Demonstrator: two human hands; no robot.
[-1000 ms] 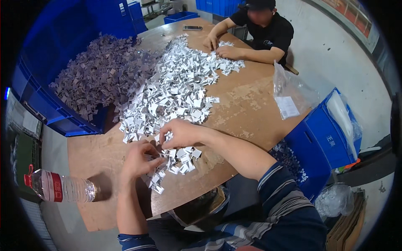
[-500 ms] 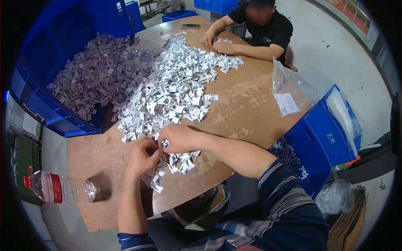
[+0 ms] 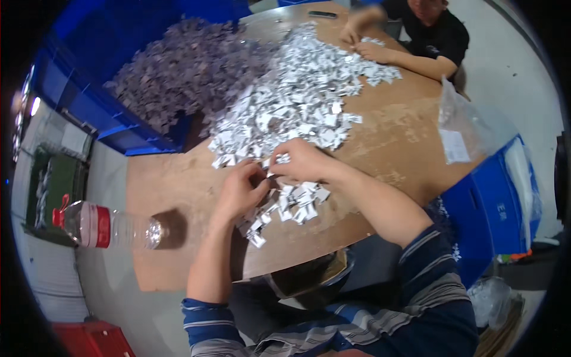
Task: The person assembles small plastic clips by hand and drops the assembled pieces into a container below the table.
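Observation:
My left hand [image 3: 239,190] and my right hand [image 3: 304,162] meet at the near edge of a big heap of small silver-white bent pieces [image 3: 267,113] on the table. Both are closed, thumbs and fingers pinched toward each other. A few small white pieces [image 3: 284,158] show in the curled fingers of my right hand. What my left fingertips pinch is too small and too covered to name. Just below my hands, a smaller scatter of the same pieces [image 3: 302,201] lies near the table's front edge.
A blue crate [image 3: 101,110] lies at the left, with darker pieces spilling from it. Near the left table edge is a red-capped plastic bottle [image 3: 110,225]. At right are a clear bag [image 3: 461,128] and a blue bin [image 3: 491,205]. Across the table a co-worker [image 3: 431,41] handles pieces.
The whole view has shifted, so the table and heap appear higher and further right. My hands stay together at the heap's near edge. The co-worker's one hand has risen and is blurred.

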